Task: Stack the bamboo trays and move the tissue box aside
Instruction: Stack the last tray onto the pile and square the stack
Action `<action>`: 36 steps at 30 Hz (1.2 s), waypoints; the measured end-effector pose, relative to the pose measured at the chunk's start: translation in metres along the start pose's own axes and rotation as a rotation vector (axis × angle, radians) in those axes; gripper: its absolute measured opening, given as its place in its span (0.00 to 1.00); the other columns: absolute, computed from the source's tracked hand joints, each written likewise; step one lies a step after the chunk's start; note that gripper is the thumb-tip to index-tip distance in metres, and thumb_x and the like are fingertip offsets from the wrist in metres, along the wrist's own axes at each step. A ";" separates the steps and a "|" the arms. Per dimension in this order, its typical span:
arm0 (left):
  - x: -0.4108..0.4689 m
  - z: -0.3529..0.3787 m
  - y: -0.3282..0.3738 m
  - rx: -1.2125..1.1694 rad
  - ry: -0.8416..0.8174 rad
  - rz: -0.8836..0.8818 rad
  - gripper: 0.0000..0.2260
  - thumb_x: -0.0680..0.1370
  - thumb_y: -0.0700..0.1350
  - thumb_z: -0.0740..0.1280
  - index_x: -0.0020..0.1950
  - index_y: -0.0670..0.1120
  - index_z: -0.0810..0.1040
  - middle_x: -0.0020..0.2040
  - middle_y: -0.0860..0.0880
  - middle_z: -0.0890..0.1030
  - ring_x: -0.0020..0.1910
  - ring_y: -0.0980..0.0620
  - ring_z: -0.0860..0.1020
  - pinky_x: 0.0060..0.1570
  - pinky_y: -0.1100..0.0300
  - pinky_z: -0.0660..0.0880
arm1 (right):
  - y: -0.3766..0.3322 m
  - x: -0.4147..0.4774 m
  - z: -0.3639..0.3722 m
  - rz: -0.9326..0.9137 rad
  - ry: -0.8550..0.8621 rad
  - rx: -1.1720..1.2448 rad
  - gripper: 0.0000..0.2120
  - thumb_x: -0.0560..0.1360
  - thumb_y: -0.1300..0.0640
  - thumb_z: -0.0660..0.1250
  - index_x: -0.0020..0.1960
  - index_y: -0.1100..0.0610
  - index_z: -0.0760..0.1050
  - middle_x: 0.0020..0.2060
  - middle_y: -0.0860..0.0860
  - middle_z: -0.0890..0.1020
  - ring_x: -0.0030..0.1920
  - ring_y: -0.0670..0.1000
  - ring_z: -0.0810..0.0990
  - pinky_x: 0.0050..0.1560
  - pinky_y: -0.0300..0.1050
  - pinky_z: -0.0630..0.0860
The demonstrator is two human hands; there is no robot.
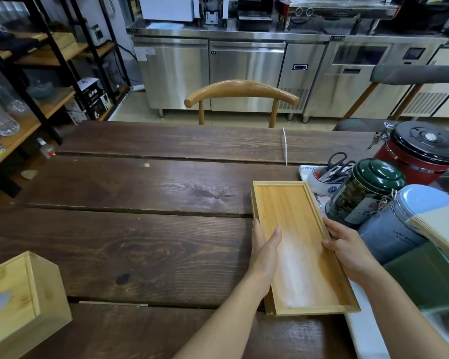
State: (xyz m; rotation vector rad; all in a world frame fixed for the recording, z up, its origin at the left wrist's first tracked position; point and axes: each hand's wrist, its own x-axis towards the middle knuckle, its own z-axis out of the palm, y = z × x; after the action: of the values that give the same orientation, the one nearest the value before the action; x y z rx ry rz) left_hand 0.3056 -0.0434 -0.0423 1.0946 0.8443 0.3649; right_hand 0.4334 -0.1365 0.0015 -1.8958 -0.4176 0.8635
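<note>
A long rectangular bamboo tray point(298, 229) lies on the dark wooden table point(140, 229) at the right, on top of a second tray whose edge point(254, 203) shows along its left side. My left hand point(265, 250) grips the top tray's left rim, thumb inside. Holding the right rim is my right hand point(347, 247), fingers over the edge. A bamboo tissue box point(18, 307) with an oval slot stands at the near left corner, far from both hands.
Right of the trays stand a green tin point(363, 193), a grey clip-lid jar point(405, 224), a red canister point(420, 151) and a bowl with scissors point(329, 174). A white board point(366, 327) lies under the trays' right side. A wooden chair point(241, 94) faces the table's far edge.
</note>
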 end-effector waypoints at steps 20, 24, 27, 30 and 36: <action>-0.006 -0.006 -0.005 0.095 0.008 -0.023 0.36 0.73 0.60 0.64 0.77 0.61 0.50 0.77 0.55 0.61 0.74 0.52 0.62 0.74 0.43 0.59 | 0.003 -0.001 0.003 -0.011 0.019 -0.060 0.24 0.75 0.73 0.55 0.69 0.59 0.65 0.54 0.51 0.75 0.51 0.49 0.75 0.53 0.47 0.69; -0.012 -0.018 0.002 0.365 0.001 0.071 0.31 0.74 0.58 0.64 0.75 0.57 0.59 0.71 0.53 0.69 0.69 0.52 0.69 0.70 0.46 0.66 | 0.006 -0.003 0.006 -0.064 0.041 -0.370 0.18 0.77 0.62 0.60 0.67 0.58 0.67 0.59 0.56 0.76 0.59 0.55 0.74 0.57 0.51 0.70; -0.016 -0.039 0.009 0.786 0.018 0.146 0.26 0.79 0.56 0.60 0.75 0.51 0.60 0.73 0.50 0.68 0.70 0.49 0.68 0.67 0.52 0.66 | 0.005 -0.006 0.008 -0.092 0.138 -0.712 0.20 0.76 0.53 0.62 0.66 0.58 0.66 0.62 0.58 0.75 0.60 0.58 0.74 0.56 0.54 0.73; -0.027 -0.063 0.023 1.184 0.053 0.250 0.26 0.80 0.57 0.56 0.74 0.47 0.63 0.72 0.48 0.70 0.69 0.48 0.69 0.70 0.50 0.65 | 0.003 -0.013 0.013 -0.198 0.235 -0.948 0.16 0.76 0.49 0.61 0.58 0.58 0.71 0.55 0.57 0.78 0.52 0.57 0.77 0.49 0.53 0.75; -0.058 -0.128 0.054 1.475 0.110 0.349 0.24 0.80 0.58 0.55 0.69 0.45 0.70 0.67 0.47 0.76 0.65 0.47 0.73 0.65 0.52 0.66 | -0.024 -0.033 0.049 -0.386 0.341 -1.136 0.17 0.76 0.47 0.59 0.57 0.58 0.75 0.53 0.55 0.81 0.52 0.56 0.78 0.51 0.51 0.74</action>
State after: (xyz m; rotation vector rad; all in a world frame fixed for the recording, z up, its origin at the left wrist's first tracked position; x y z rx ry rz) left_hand 0.1789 0.0232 0.0044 2.6242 0.9986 0.0204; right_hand 0.3772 -0.1142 0.0221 -2.7562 -1.1761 -0.0475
